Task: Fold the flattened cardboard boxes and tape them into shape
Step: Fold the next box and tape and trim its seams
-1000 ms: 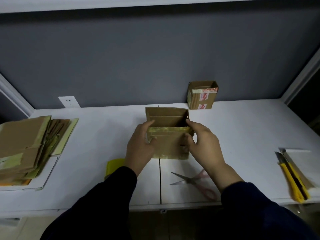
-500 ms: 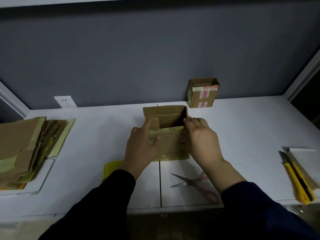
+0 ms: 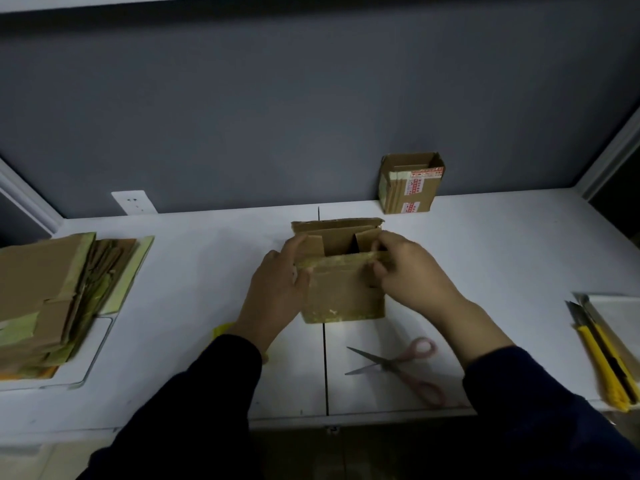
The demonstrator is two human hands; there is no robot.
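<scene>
A small brown cardboard box (image 3: 343, 292) stands open-topped on the middle of the white table (image 3: 194, 271), old yellowish tape along its near rim. My left hand (image 3: 277, 289) holds its left side, fingers over the left flap, which leans inward. My right hand (image 3: 405, 271) grips the right side, fingers curled over the right flap and thumb on the front face. The far flap stands up behind. A roll of yellow tape (image 3: 221, 332) peeks out under my left wrist, mostly hidden.
A stack of flattened boxes (image 3: 52, 292) lies on a white tray at the left. A formed, taped box (image 3: 410, 183) stands against the back wall. Pink-handled scissors (image 3: 405, 367) lie near the front edge. Yellow utility knives (image 3: 602, 358) lie at the right edge.
Both side flaps have been pushed inward over the box's opening. My fingers moved from the box's outer sides onto those flaps.
</scene>
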